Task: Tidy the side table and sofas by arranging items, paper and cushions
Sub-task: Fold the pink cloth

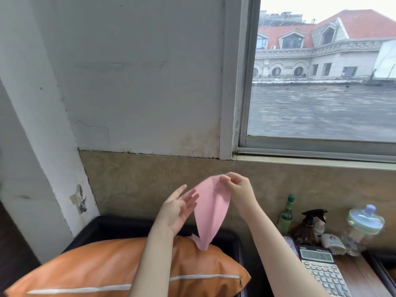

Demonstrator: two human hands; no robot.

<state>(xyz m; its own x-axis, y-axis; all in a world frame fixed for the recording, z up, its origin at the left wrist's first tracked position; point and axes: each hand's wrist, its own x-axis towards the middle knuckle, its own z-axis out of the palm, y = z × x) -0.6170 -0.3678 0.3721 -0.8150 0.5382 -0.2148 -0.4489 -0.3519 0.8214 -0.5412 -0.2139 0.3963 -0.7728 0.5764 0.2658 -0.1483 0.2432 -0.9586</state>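
Nearest us lay the orange cushion [120, 273], zip side up, on the dark sofa [102, 226], with our forearms reaching out over it. Above it hung the pink paper [211, 209], a soft, curling sheet pinched at its top edge between the thumb and fingertips of our right hand [237, 189]; its lower end narrowed into a loose roll, and whether that tip touched the cushion we could not tell. Our left hand [177, 207] was spread wide, palm toward the sheet, its fingertips just at the paper's left edge and gripping nothing. We judged that the sheet, held by one small pinch, could slip or crease badly if the left hand closed on it carelessly, and a quick tug might tear so thin a thing. To the right, on the wooden side table [360, 273], stood a calculator [321, 273], a green bottle [286, 217], a spray bottle [315, 221] and a lidded jar [362, 228], close together below the window [321, 71].
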